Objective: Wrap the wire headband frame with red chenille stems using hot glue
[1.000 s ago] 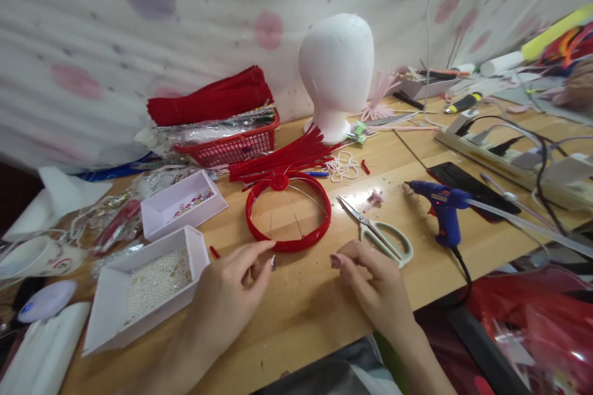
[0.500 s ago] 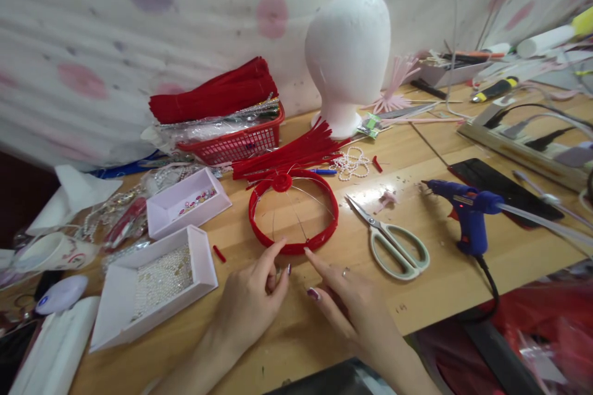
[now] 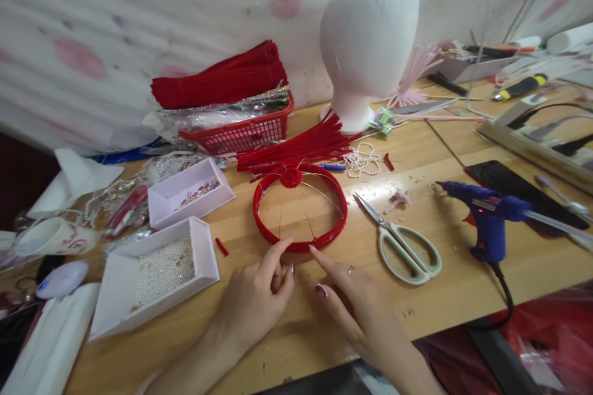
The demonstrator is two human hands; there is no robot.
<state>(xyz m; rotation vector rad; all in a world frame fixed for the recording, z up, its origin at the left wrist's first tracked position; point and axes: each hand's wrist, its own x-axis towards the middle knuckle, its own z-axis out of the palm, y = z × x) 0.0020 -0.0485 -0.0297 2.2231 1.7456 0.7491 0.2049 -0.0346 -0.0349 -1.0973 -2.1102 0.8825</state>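
Observation:
A red fabric-wrapped ring [image 3: 343, 210] lies on the wooden table, with thin wires across it and a coiled red disc [image 3: 291, 177] at its far side. My left hand [image 3: 259, 290] has its index finger stretched to the ring's near edge, its thumb apart and the other fingers curled. My right hand [image 3: 354, 296] points at the same edge from the right, its index finger at the rim and its thumb spread away. Neither hand grips anything. Scissors [image 3: 398, 247] with pale green handles lie to the right of the ring.
A blue glue gun [image 3: 486, 210] and a black phone [image 3: 519, 188] lie at right. Left are a box of pearl beads [image 3: 111, 302] and a box of gems [image 3: 162, 203]. Behind stand a white foam head [image 3: 368, 37], a red basket [image 3: 241, 136] and red pipe cleaners [image 3: 306, 145].
The camera view has shifted slightly, so most things sit a little further right in the picture. Both hands keep the same pose at the ring's near edge.

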